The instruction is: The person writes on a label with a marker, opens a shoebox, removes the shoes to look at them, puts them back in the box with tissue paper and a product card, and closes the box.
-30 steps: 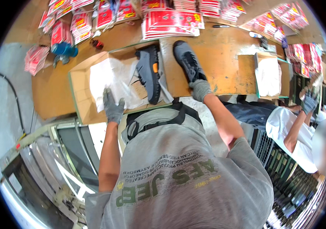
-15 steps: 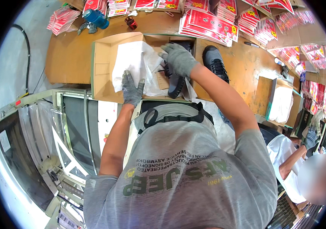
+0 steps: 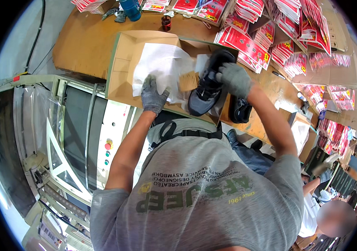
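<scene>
A cardboard shoe box (image 3: 121, 62), brown inside with a green outer edge, lies open before me. White tissue paper (image 3: 159, 62) spreads inside it, and my left hand (image 3: 154, 96) rests there with fingers laid out, holding nothing. My right hand (image 3: 235, 79) grips a dark grey and black lace-up shoe (image 3: 201, 100) by its side, tilted over the right part of the box. Beside this shoe shows a brown card tag (image 3: 188, 81); whether it is tied on I cannot tell. Another dark shoe (image 3: 241, 111) is right of the box, partly covered by my right hand and wrist.
Stacks of red printed packets (image 3: 247, 48) crowd the table's far right. A blue bottle (image 3: 130, 9) and a small dark red jar (image 3: 166, 23) stand at the back. A machine with buttons (image 3: 107, 145) is at left. At right, a co-worker (image 3: 312, 209) works near another open box (image 3: 308, 142).
My right hand has raised the shoe from inside the box and turned it, so more of its upper shows. My left hand stays on the paper. The whole view has shifted.
</scene>
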Demonstrator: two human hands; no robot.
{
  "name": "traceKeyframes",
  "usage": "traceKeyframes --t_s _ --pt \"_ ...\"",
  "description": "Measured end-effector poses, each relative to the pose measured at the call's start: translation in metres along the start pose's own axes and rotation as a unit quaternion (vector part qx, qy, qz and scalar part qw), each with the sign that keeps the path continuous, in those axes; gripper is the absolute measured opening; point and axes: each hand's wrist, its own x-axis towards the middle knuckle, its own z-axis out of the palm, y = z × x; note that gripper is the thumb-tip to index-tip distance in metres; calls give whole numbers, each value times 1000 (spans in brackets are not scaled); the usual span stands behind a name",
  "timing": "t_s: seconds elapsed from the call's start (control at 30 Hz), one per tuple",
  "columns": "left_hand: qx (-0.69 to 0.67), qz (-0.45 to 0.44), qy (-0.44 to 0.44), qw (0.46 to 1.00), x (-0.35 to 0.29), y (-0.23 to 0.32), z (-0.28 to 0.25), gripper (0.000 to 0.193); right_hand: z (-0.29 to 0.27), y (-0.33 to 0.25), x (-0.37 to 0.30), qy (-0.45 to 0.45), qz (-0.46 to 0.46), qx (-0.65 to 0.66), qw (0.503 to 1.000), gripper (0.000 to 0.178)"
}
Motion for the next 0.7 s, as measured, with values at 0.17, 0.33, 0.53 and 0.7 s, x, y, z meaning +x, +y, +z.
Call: traceKeyframes --t_s 0.17,0.33,0.53,0.7 --pt "-132 13 37 990 -11 0 3 34 3 -30 -31 146 151 115 971 17" --pt "-262 -228 -102 932 14 32 -27 31 31 -55 -25 252 332 342 842 26" --pt "-147 -221 9 964 45 -14 -64 46 6 -103 -20 373 524 462 610 39" --pt "174 -78 84 978 46 -24 -85 68 17 -120 -37 415 555 443 568 39"
